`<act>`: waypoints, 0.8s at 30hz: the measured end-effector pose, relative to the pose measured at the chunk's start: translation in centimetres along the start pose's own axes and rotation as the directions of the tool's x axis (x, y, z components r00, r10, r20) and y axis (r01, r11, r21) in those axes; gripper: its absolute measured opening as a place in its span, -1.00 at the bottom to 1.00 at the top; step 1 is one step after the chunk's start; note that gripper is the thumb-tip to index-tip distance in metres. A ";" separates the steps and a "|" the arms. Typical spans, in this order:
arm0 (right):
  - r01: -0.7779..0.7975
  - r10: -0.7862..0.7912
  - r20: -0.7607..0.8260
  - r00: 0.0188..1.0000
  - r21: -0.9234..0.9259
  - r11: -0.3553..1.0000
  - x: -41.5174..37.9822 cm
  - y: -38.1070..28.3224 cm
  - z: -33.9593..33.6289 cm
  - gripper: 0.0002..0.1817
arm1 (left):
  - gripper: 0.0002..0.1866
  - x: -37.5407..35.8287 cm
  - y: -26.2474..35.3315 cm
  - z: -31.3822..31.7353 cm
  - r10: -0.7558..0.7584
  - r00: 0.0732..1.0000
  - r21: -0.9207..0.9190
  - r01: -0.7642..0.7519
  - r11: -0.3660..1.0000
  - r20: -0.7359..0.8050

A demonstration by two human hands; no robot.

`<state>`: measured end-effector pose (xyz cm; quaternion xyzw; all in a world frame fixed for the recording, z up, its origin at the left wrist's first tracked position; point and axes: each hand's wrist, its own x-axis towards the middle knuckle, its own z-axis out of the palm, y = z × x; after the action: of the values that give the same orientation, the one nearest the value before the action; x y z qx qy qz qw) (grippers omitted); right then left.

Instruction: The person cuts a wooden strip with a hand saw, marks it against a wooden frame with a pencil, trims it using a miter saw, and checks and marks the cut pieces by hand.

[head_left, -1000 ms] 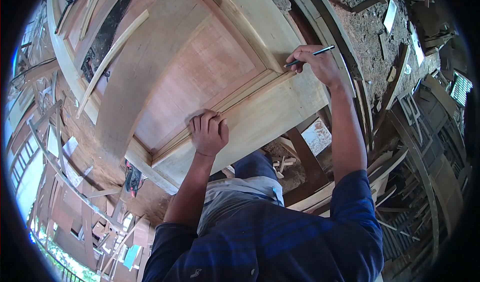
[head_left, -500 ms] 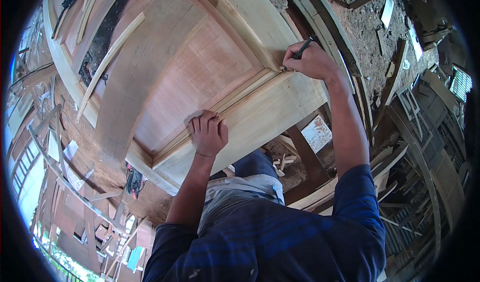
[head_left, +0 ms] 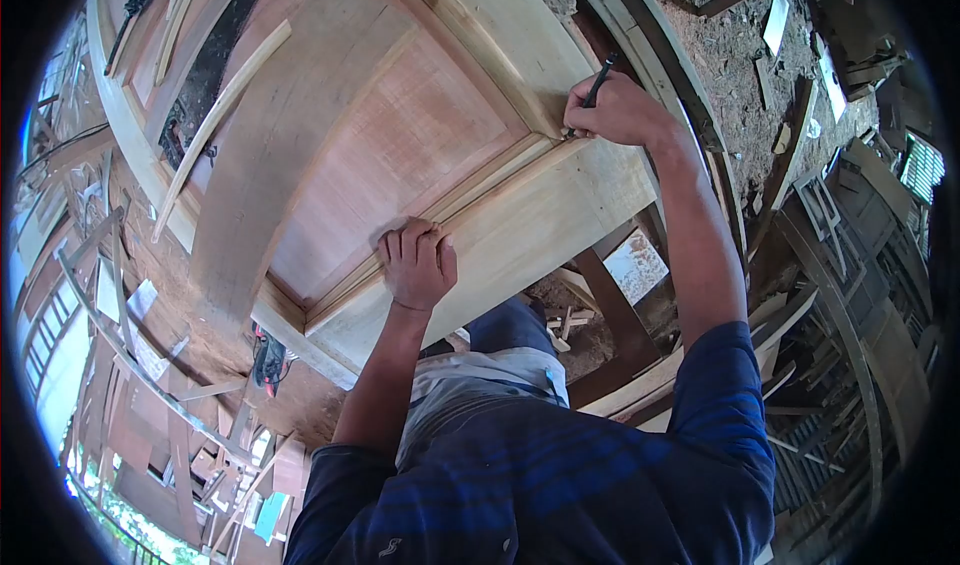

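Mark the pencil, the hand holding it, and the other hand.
pencil (head_left: 600, 82), head view, on the dark shaft above the fingers.
right hand (head_left: 612, 112), head view, on the knuckles.
left hand (head_left: 418, 263), head view, on its back.

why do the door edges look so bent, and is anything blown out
Head view: fisheye distortion bows the wooden door and rims the frame in black; daylight at the left edge is overexposed; the right hand with the pencil stays fairly sharp.

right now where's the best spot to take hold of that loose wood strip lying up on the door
Grip the wood strip near its middle, pinching its two long edges from above. It is thin, narrow and lies flat and diagonal across the door, with both ends free, so a mid-length hold should keep it balanced.
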<state>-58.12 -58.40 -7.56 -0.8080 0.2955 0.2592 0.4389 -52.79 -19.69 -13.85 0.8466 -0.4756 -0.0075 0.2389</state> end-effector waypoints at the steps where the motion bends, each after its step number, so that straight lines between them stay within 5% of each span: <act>1: 0.015 -0.014 0.001 1.000 -0.034 0.999 -0.1 -0.2 -0.1 -0.80 | -0.83 0.0 0.0 0.0 0.000 1.000 -0.003 0.000 1.000 0.001; 7: -0.041 0.038 0.025 0.999 0.128 0.991 0.7 0.5 -0.2 -0.78 | -0.83 0.0 -0.1 0.2 0.000 1.000 0.015 0.000 1.000 0.001; 10: -0.001 0.001 0.040 0.999 -0.002 1.000 0.4 -0.2 -0.2 -0.78 | -0.83 -0.1 0.0 0.1 -0.003 1.000 0.009 0.003 1.000 -0.001; 24: -0.030 0.026 0.049 0.998 0.072 0.997 0.8 0.4 -0.1 -0.77 | -0.84 0.0 -0.2 0.3 0.008 1.000 0.003 -0.008 1.000 -0.026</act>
<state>-57.89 -58.87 -8.29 -0.7809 0.3055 0.2736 0.4712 -52.70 -19.68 -14.21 0.8451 -0.4758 0.0053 0.2437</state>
